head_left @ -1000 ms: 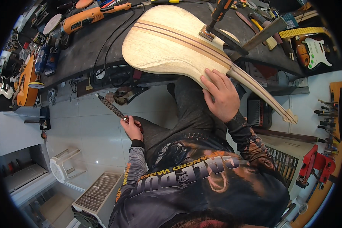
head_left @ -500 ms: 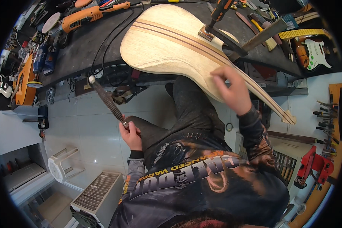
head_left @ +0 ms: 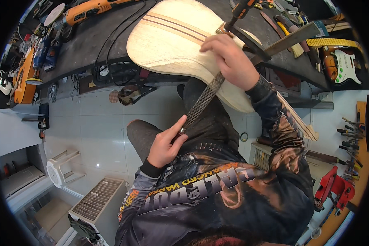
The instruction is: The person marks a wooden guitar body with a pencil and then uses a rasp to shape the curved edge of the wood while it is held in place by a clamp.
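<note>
My left hand (head_left: pixel 166 142) is closed around the handle end of a long rasp with a lattice-like blade (head_left: pixel 205 99). The blade slants up to the right, and its far end reaches the edge of a pale wooden guitar body (head_left: pixel 164 43) below my right hand. Over the body's surface lies my right hand (head_left: pixel 230 59), fingers stretched and slightly bent, holding nothing; whether the palm touches the wood I cannot tell. Dark stripes run along the body into a long neck, partly hidden by my right sleeve. A bar clamp with an orange and black handle (head_left: pixel 242 11) presses a small wooden block onto the body.
The guitar body overhangs the dark workbench (head_left: pixel 84 53). An orange power tool (head_left: pixel 86 11) and its cable lie at the back left. A sunburst guitar (head_left: pixel 341 67) is at the right. On the floor stand a white stool (head_left: pixel 59 168) and a slatted box (head_left: pixel 98 199); a red vise (head_left: pixel 335 188) is lower right.
My left hand has brought the rasp rightward and up, from hanging left of my knee to the guitar body's edge. My right hand has moved up and left over the body.
</note>
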{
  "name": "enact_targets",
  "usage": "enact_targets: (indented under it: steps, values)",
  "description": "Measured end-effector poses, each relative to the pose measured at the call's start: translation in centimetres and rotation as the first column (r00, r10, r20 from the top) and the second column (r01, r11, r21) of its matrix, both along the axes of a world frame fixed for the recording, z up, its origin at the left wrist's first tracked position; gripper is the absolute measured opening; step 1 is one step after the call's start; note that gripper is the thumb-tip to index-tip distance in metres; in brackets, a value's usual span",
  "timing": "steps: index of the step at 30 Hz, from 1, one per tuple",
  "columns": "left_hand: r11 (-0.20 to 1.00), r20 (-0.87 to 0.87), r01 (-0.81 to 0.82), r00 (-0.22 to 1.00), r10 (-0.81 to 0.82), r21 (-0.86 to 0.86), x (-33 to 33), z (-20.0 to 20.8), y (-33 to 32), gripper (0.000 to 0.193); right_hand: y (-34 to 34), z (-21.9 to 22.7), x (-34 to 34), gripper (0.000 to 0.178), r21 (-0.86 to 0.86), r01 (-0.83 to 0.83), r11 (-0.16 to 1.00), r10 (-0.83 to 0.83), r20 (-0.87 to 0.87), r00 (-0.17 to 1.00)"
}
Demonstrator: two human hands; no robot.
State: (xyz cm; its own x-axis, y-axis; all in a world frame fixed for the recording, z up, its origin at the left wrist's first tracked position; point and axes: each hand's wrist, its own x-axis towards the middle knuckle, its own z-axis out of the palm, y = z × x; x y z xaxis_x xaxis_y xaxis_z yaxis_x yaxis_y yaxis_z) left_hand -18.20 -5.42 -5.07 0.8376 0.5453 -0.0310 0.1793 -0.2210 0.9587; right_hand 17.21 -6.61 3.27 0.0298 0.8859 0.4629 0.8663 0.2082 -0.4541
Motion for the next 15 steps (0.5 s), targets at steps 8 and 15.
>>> enact_targets:
  steps: [8,15]
  values:
    - [0.964,0.038,-0.068,0.997,0.060,0.259,2.8,-0.2,0.5,0.066,2.9,-1.2,1.9,0.030,0.004,-0.060,0.998,0.060,0.106,0.993]
    - [0.969,0.020,-0.086,0.996,0.084,0.232,2.4,-0.6,-2.4,0.073,0.8,-1.6,1.1,0.023,-0.008,-0.014,1.000,0.013,-0.053,0.998]
